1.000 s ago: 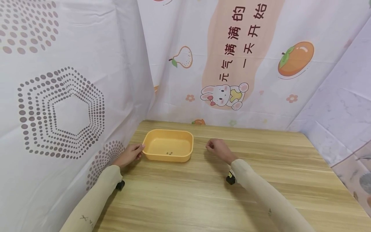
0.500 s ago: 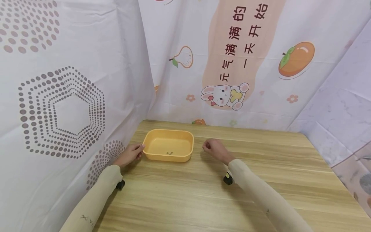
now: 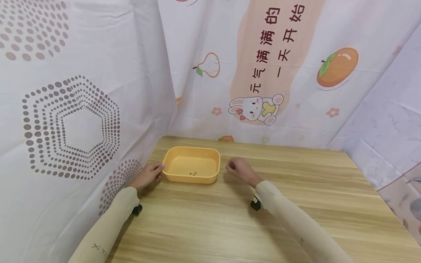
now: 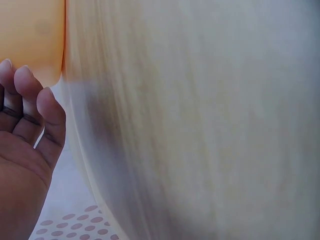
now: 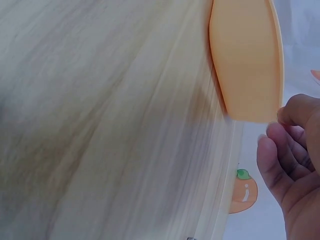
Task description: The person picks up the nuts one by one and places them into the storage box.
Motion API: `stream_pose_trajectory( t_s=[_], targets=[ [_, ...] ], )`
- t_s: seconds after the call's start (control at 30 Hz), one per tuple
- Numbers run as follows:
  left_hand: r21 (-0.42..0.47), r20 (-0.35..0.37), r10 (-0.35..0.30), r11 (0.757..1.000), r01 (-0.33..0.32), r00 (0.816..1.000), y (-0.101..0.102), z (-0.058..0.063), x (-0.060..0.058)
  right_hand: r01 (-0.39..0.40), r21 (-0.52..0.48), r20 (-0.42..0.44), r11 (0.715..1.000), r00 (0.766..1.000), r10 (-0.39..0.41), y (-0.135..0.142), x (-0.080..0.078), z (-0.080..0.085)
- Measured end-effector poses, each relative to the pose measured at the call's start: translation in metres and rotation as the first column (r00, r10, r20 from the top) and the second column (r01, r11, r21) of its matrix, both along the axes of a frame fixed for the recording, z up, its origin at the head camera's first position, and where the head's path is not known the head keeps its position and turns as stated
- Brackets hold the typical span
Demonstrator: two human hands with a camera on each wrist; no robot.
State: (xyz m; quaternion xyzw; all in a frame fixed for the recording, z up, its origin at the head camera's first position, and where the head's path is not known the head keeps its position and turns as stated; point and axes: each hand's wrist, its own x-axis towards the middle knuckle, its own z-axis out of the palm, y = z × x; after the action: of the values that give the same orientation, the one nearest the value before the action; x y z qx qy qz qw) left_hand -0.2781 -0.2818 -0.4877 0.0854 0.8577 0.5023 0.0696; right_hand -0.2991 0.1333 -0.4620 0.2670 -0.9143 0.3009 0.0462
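A shallow yellow plastic bin with rounded corners stands on the wooden table, towards the back left. Inside, near its front wall, are several small dark marks. My left hand pinches the rim at the bin's left end, its thumb on the edge; in the left wrist view, its fingertips lie against the bin's outer wall. To the right of the bin, my right hand hovers with loosely curled fingers, a short gap from the right end. Nothing shows between its fingers.
The wooden table reaches back to a white printed curtain. On the left hangs another white curtain with dotted hexagons, close beside my left arm. Dark wrist devices sit under both cuffs.
My right hand has moved left, closer to the bin's right end. The left hand and the bin have stayed in place.
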Motion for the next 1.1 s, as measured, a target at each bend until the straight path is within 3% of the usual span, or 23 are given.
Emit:
stream_pose_trajectory(
  t_s=[0.37, 0.7, 0.8, 1.1],
  targets=[
    [-0.031, -0.015, -0.012, 0.999, 0.012, 1.000, 0.013, 0.034, 0.023, -0.006, -0.005, -0.004, 1.000, 1.000, 0.006, -0.012, 0.001, 0.003],
    [-0.005, 0.000, 0.010, 1.000, -0.010, 1.000, 0.013, 0.029, 0.021, -0.017, -0.014, -0.010, 1.000, 1.000, 0.017, -0.022, 0.002, 0.001],
    [-0.019, 0.002, 0.003, 1.000, -0.003, 1.000, 0.015, 0.036, 0.025, -0.018, -0.021, -0.013, 1.000, 1.000, 0.017, -0.025, 0.002, 0.002],
    [-0.051, -0.001, -0.013, 0.999, 0.013, 1.000, 0.014, 0.037, 0.024, -0.025, -0.017, -0.038, 1.000, 0.999, 0.024, -0.029, 0.004, 0.006]
  ],
)
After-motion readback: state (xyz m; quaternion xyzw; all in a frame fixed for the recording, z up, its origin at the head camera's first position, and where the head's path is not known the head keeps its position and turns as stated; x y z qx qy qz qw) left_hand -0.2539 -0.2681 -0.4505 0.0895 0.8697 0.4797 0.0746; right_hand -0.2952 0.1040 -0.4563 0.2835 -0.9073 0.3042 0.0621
